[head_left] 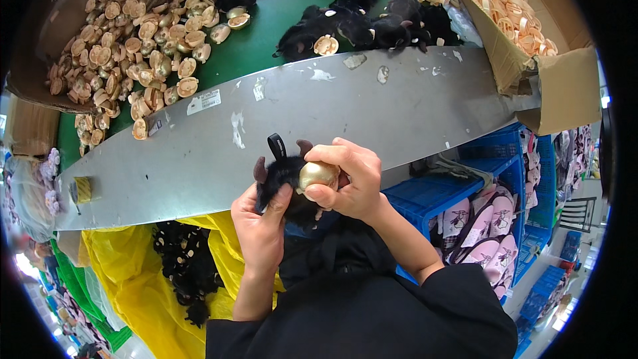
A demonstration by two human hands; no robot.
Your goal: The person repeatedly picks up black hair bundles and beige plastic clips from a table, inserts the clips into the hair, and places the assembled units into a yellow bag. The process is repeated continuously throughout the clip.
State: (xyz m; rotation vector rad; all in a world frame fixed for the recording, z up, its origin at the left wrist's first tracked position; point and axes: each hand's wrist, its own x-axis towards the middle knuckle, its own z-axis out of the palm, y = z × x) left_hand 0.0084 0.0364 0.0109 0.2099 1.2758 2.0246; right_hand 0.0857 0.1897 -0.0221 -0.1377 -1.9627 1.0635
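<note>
In front of my body, just off the near edge of the metal worktop, a small black plush piece (282,174) with brown horn-like ears and a black loop on top is held up. My left hand (260,231) grips it from the left, the thumb pressed on its front. My right hand (355,183) has thumb and fingers closed round a shiny gold rounded plastic shell (318,175). The shell lies against the right side of the plush. How the two join is hidden behind my fingers.
Across the far left spreads a heap of gold and beige plastic shells (159,60). Black plush pieces (362,20) lie beyond the metal worktop (292,106). A cardboard box (565,86) holds peach plastic parts. Below are a yellow bag (133,286) of black pieces and blue crates (425,193) with pink slippers.
</note>
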